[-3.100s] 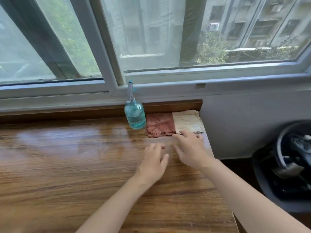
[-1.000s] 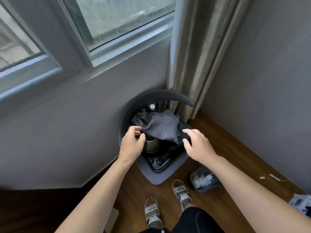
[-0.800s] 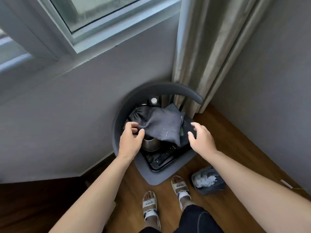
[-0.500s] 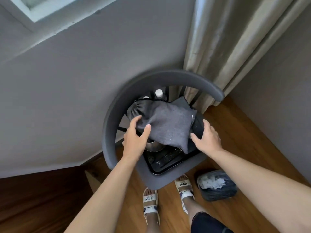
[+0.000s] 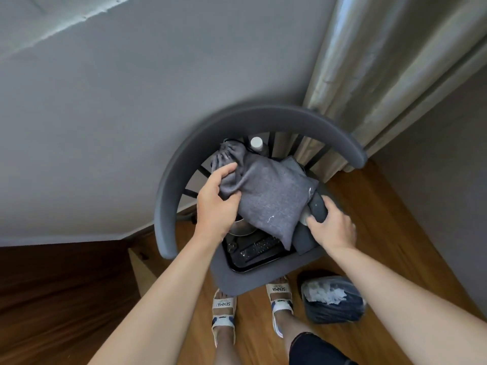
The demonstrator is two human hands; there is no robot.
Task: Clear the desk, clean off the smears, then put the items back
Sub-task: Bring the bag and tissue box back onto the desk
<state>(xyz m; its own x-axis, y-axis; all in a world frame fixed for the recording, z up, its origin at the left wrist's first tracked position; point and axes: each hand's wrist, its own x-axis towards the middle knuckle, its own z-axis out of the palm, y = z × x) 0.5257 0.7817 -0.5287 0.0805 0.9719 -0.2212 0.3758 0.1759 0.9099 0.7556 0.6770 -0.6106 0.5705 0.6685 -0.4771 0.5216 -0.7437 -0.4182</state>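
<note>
Both hands have closed in since half a second ago. Left hand (image 5: 214, 206) now grips the grey pouch (image 5: 268, 198) near its drawstring; right hand (image 5: 329, 225) curls fingers round a dark object (image 5: 317, 206). Items sit on the chair (image 5: 253, 119), not the worktop; putting back begins.

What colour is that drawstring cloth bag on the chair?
The soft drawstring cloth bag is heathered dark grey with a few pale flecks, seen best in the head view.

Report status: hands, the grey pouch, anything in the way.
Left hand grips grey drawstring fabric pouch near its gathered neck. Right hand holds small dark oblong object. Pouch lies over black tray on grey curved-back chair. Steel cup beneath.
</note>
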